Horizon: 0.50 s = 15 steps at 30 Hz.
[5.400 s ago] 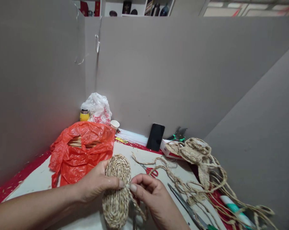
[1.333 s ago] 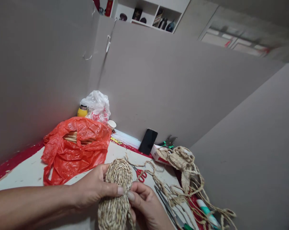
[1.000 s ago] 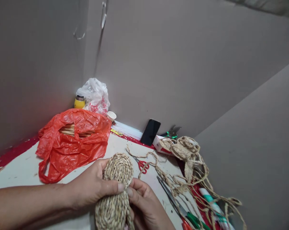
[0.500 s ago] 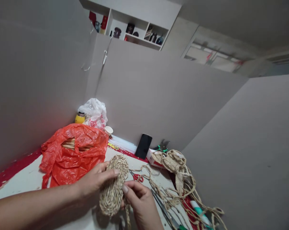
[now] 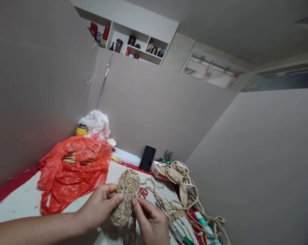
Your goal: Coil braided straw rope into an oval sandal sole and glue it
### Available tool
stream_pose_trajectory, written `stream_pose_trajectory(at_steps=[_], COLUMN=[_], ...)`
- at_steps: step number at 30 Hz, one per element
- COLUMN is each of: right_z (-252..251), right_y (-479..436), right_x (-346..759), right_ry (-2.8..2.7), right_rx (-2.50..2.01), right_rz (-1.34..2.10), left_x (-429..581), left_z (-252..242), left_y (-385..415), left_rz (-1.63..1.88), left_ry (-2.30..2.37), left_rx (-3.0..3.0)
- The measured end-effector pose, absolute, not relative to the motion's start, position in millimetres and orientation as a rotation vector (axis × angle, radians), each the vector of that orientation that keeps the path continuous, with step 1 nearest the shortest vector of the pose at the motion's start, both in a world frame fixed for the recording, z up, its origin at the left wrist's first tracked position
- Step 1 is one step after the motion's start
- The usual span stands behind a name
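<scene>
A sole-shaped piece of coiled, braided straw (image 5: 129,183) is held up over the table, narrower in the middle than at its two rounded ends. Its left edge is gripped by my left hand (image 5: 99,206), thumb on the front face and fingers behind. My right hand (image 5: 152,219) pinches the right edge near the waist with thumb and forefinger; whether a small tool is between them I cannot make out. A braided straw tail (image 5: 133,231) hangs below the piece. Just behind it lie red-handled scissors (image 5: 143,193), partly hidden.
An orange-red plastic bag (image 5: 74,177) with straw strips lies left. At the back stand a yellow jar (image 5: 81,130), a white bag (image 5: 96,124), a paper cup (image 5: 111,142) and a phone (image 5: 147,158). Tangled straw cord (image 5: 179,204), green-handled shears (image 5: 187,241) and a white-green tube (image 5: 203,223) lie right.
The straw piece has turned more face-on, showing its pinched waist. My left hand has slid lower along its edge. The right hand keeps its pinch. The whole view has shifted slightly.
</scene>
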State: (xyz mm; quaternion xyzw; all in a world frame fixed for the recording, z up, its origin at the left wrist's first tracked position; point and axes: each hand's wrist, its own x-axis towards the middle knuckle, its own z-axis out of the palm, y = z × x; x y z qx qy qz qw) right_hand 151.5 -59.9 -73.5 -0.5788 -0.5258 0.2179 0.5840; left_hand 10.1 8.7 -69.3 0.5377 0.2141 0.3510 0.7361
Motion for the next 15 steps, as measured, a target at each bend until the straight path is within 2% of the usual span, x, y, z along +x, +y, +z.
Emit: stream_pose_trajectory(at_steps=[15], right_z=[-94.0], right_y=[-50.5], right_x=[156.0], right_ry=[-1.42], right_rx=[-1.456], right_rz=[0.312], left_x=[10.5], left_z=[-73.1], left_y=[10.6], left_rz=[0.795], left_ry=[0.491], left_rx=[1.16])
